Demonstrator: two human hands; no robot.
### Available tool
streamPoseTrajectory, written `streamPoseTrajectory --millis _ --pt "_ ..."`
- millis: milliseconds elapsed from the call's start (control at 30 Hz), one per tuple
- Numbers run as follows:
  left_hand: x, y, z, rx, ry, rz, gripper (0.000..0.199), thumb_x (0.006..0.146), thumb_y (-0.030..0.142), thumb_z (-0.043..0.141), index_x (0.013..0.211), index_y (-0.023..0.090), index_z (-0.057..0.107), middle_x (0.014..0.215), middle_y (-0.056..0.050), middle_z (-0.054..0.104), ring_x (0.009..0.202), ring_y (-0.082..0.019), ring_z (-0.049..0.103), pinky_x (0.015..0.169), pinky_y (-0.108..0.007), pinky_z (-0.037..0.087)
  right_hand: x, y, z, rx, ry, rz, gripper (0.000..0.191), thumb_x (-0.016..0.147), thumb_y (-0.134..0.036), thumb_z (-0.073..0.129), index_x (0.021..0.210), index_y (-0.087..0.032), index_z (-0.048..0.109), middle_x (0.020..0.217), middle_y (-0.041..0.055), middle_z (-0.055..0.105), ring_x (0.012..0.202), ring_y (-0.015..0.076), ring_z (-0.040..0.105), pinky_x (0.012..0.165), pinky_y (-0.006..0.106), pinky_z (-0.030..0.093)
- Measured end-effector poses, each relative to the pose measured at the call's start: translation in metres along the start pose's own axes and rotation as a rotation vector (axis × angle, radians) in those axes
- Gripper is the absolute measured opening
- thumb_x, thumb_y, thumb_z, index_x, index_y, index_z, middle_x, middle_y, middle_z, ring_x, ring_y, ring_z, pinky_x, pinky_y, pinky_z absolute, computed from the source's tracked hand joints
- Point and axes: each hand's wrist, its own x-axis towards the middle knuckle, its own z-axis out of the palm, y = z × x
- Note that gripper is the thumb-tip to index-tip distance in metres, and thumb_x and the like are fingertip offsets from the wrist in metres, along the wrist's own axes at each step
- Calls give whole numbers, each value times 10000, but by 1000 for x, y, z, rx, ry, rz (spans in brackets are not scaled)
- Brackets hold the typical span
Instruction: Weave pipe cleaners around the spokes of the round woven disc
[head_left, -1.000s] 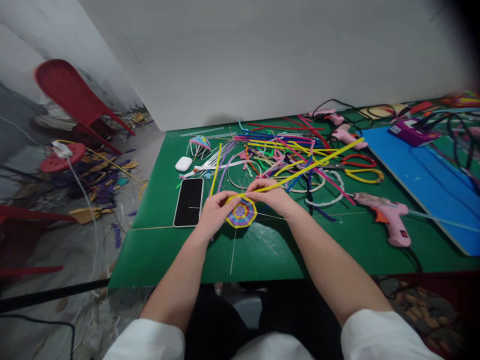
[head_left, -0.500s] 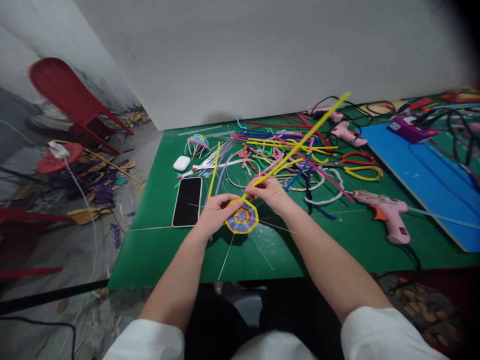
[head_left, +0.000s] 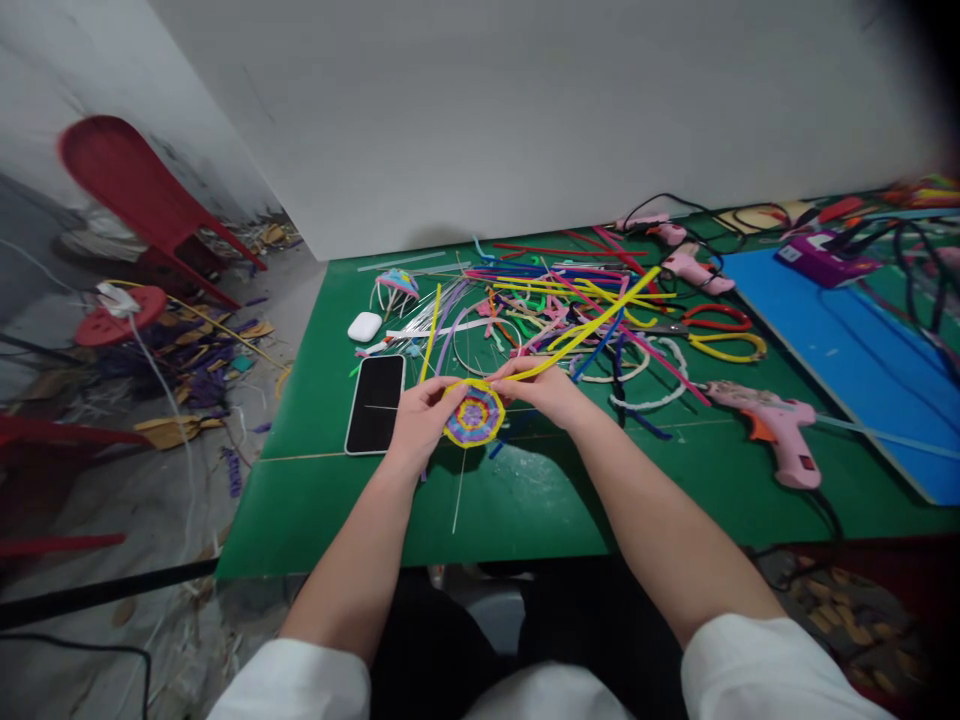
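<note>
My left hand [head_left: 421, 418] pinches the left edge of a small woven disc [head_left: 474, 415], ringed in purple, blue, red and yellow with a yellow rim. Thin pale spokes stick out of the disc; one points down toward me. At the disc's upper right, my right hand [head_left: 541, 390] is closed on a long yellow pipe cleaner [head_left: 592, 328], which runs up to the right from the rim. Just left of my left hand lies a phone [head_left: 373, 404] with a dark screen. My right fingertips are partly hidden behind the disc's edge.
Loose coloured pipe cleaners [head_left: 555, 290] and thin wires lie heaped behind my hands. A small woven umbrella shape [head_left: 397, 284] and a white earbud case [head_left: 364, 327] are at the left. Scissors [head_left: 724, 346], a pink glue gun [head_left: 780, 420] and a blue board [head_left: 847, 350] are at the right.
The disc has moved slightly up and left, held by my left hand. The yellow pipe cleaner has swung lower, its far end dropping toward the table, as my right hand shifted down.
</note>
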Motion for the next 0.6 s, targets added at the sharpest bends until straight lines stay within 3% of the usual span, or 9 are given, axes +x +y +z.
streamPoseTrajectory --millis 167,367,600 --pt "2 -3 -1 28 41 41 298 622 392 728 781 142 697 733 -26 674 654 -127 602 619 -225 490 -2 -2 -2 -75 -18 -2 261 650 -354 702 832 -168 728 682 23 677 593 116 584 555 242 484" --pt "0 -2 1 118 88 97 261 669 374 693 797 147 694 757 -25 679 683 -127 607 628 -213 487 -2 -6 -1 -141 30 -94 212 588 -328 749 724 -167 730 718 47 695 644 146 598 585 269 482" --pt "1 -4 1 166 131 114 240 689 357 670 804 147 685 770 -22 680 700 -131 615 634 -206 490 5 3 -3 -59 5 12 224 508 -284 779 692 -164 732 717 43 701 663 151 612 634 286 488"
